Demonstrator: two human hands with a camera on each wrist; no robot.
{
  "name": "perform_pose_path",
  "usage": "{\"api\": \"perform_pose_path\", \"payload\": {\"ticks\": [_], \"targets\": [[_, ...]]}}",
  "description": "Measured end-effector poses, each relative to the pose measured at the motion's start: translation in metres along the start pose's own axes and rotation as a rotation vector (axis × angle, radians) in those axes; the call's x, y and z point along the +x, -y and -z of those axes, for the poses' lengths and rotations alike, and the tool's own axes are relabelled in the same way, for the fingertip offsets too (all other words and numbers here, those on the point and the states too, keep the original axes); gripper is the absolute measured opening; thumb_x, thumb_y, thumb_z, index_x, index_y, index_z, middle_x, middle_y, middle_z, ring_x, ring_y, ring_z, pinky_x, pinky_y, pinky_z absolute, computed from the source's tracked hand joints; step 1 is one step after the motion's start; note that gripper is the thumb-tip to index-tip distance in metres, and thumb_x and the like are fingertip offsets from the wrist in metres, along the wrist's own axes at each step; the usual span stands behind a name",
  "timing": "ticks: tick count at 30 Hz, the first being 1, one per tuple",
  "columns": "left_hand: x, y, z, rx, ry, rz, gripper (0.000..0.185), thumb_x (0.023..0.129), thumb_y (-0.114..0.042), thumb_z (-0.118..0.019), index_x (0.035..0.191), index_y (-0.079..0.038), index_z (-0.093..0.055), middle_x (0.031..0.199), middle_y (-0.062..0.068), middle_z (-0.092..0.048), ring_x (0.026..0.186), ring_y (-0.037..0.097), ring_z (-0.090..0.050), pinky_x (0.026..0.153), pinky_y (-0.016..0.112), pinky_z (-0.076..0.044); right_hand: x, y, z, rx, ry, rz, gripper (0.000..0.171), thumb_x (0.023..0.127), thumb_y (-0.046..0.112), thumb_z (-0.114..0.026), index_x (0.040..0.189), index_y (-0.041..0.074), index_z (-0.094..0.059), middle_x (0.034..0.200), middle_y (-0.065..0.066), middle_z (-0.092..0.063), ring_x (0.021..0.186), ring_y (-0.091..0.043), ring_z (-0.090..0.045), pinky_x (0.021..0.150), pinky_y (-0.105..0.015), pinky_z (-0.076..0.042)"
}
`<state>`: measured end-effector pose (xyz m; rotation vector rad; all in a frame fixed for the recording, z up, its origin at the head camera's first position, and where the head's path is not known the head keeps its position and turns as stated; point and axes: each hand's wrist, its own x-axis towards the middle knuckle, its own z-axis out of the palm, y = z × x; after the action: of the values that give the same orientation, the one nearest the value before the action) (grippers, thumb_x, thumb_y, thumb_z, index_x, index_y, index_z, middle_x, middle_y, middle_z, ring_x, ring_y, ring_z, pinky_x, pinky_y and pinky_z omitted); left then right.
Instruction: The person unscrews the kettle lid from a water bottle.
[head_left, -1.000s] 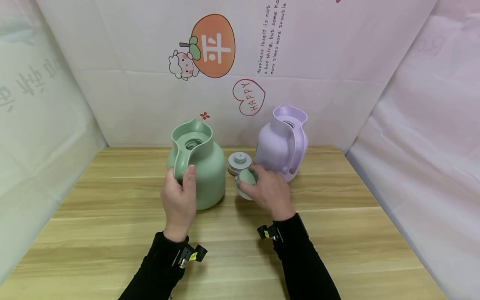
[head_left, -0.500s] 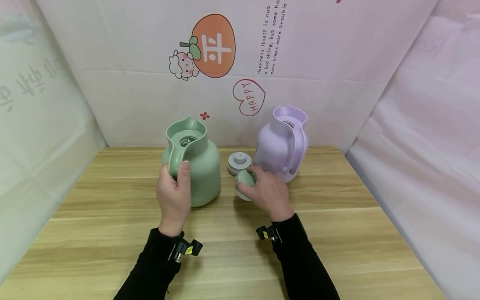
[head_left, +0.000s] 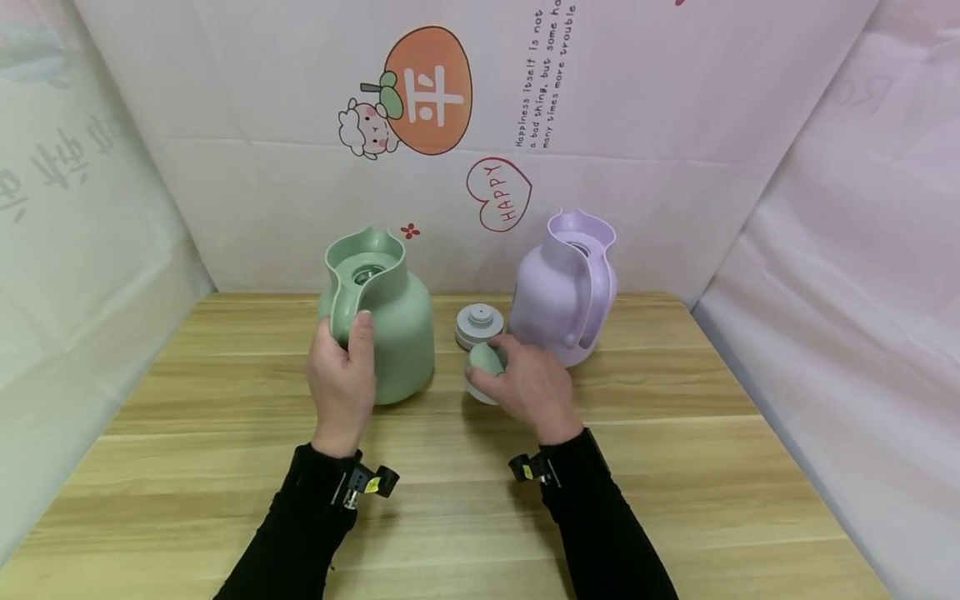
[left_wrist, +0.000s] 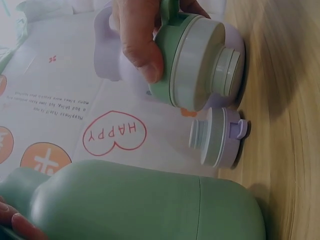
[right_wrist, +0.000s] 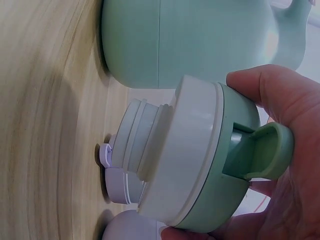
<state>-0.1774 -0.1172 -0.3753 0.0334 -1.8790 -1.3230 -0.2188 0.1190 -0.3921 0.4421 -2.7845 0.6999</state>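
My left hand (head_left: pixel 343 383) grips the handle of a green thermos jug (head_left: pixel 397 342), whose open mouth faces up. The jug stands upright on the left of the table. Between thumb and fingers my right hand (head_left: pixel 531 385) holds a green and white lid (right_wrist: pixel 200 155), held above the table with its threaded plug pointing down. A small green tab sticks out of its side in the right wrist view. Behind that lid, a purple and grey lid (head_left: pixel 478 323) lies plug up on the table. A purple thermos jug (head_left: pixel 562 292) without a lid stands at the back right.
Wood-patterned table (head_left: pixel 442 517) lies under everything. A white printed cloth (head_left: pixel 637 100) rises behind the table's far edge, and pale cloth hangs along both sides.
The green jug has moved left and slightly away, with my left hand on its handle. My right hand has shifted slightly left with the green lid. The purple jug and its neighbouring lid stay put.
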Motion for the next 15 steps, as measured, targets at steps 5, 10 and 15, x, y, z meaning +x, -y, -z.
{"api": "perform_pose_path", "payload": {"ticks": [5, 10, 15], "targets": [[0.004, 0.002, 0.0, -0.001, 0.009, 0.007, 0.043, 0.107, -0.036, -0.056, 0.108, 0.006, -0.06, 0.086, 0.012, -0.058, 0.076, 0.019, -0.054, 0.062, 0.027, -0.039, 0.0, 0.0, -0.002, -0.005, 0.0, 0.002, 0.054, 0.087, 0.056, -0.067, 0.126, 0.019, -0.071, 0.083, 0.004, -0.068, 0.066, -0.015, -0.058, 0.054, -0.031, -0.042], [0.008, 0.005, 0.0, 0.003, 0.009, 0.009, 0.043, 0.108, -0.038, -0.055, 0.107, 0.005, -0.059, 0.085, 0.013, -0.058, 0.076, 0.019, -0.055, 0.062, 0.028, -0.04, 0.001, 0.0, -0.005, 0.001, 0.018, -0.008, 0.054, 0.087, 0.057, -0.066, 0.128, 0.021, -0.07, 0.086, 0.004, -0.069, 0.068, -0.016, -0.059, 0.056, -0.031, -0.043], [0.013, 0.008, 0.001, 0.023, -0.001, 0.011, 0.042, 0.108, -0.038, -0.054, 0.105, 0.004, -0.058, 0.08, 0.009, -0.053, 0.072, 0.02, -0.052, 0.061, 0.028, -0.038, 0.001, 0.002, -0.006, 0.011, 0.032, -0.017, 0.058, 0.087, 0.058, -0.067, 0.132, 0.021, -0.069, 0.089, 0.003, -0.071, 0.068, -0.016, -0.06, 0.056, -0.031, -0.043]]}}
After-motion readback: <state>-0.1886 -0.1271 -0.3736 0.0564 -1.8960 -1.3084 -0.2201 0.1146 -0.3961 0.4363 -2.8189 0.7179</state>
